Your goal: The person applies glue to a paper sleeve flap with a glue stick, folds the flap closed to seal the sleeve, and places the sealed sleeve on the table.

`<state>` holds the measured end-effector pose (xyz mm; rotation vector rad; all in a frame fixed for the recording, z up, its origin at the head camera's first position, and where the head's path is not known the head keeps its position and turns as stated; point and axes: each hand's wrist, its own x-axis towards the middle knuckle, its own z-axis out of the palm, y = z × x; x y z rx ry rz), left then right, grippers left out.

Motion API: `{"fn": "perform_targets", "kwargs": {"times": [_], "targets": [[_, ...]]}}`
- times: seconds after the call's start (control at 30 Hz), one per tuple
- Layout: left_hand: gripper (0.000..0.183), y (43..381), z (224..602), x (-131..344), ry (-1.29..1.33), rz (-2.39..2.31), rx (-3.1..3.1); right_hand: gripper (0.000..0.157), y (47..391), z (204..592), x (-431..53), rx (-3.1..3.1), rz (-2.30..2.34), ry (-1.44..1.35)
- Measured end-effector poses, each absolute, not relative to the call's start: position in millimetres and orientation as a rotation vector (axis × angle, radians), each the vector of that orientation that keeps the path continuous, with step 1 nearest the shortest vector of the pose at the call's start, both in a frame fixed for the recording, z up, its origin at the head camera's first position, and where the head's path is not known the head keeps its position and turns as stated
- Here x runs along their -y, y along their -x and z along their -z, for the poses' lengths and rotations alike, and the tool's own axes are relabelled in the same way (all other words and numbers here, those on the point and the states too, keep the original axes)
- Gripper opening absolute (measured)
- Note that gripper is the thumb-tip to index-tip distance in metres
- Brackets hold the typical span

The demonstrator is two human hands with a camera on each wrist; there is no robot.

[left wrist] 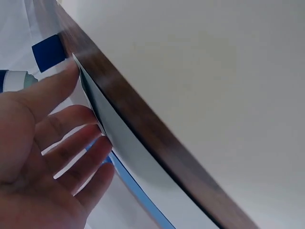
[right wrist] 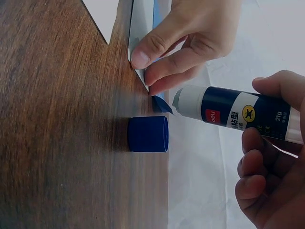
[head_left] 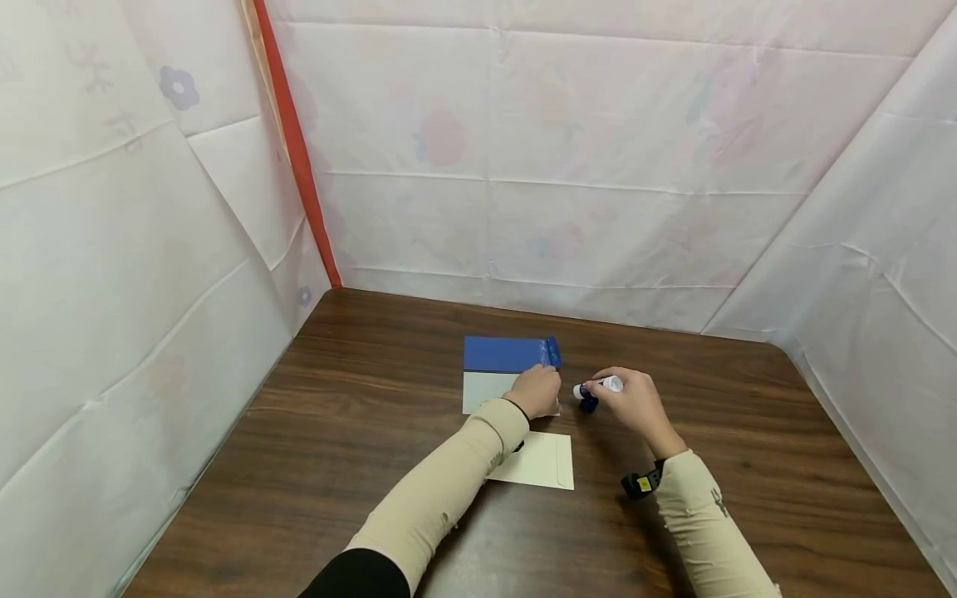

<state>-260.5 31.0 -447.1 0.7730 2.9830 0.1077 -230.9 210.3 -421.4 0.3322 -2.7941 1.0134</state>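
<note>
A pale grey-green envelope (head_left: 484, 390) lies flat on the table, and my left hand (head_left: 537, 390) pinches its right end between thumb and fingertips. From the right wrist view, the thumb (right wrist: 147, 50) presses on the paper near its corner. My right hand (head_left: 635, 403) grips an uncapped glue stick (right wrist: 248, 114), dark blue and white, its white end turned toward the left hand. Below it the blue cap (right wrist: 147, 134) stands on the table. Just behind the pale envelope is a blue envelope (head_left: 501, 353), with whitish smears near its flap.
A cream envelope (head_left: 538, 462) lies nearer to me, partly under my left forearm. The brown wooden table (head_left: 336, 415) is enclosed by white patterned cloth (head_left: 419, 224) at the back and both sides. A red strip (head_left: 299, 149) runs down the back left corner.
</note>
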Motion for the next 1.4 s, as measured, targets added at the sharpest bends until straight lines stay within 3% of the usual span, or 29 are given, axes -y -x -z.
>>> {"fn": "perform_targets", "kwargs": {"times": [0.37, 0.57, 0.93, 1.23, 1.4], "targets": [[0.022, 259, 448, -34, -0.736, -0.139, -3.047, 0.022, 230, 422, -212, 2.79, -1.013, -0.329], [0.008, 252, 446, -28, -0.814, -0.137, -3.039, 0.024, 232, 423, -213, 2.788, -1.011, -0.33], [0.017, 254, 446, -21, -0.87, -0.3, -2.995, 0.025, 231, 425, -215, 2.8, -1.036, -0.306], [0.007, 256, 447, -26, -0.888, -0.185, -2.993, 0.025, 230, 425, -217, 2.802, -1.033, -0.3], [0.021, 258, 448, -27, -0.93, -0.086, -2.971, 0.025, 229, 425, -218, 2.808, -1.004, -0.308]]}}
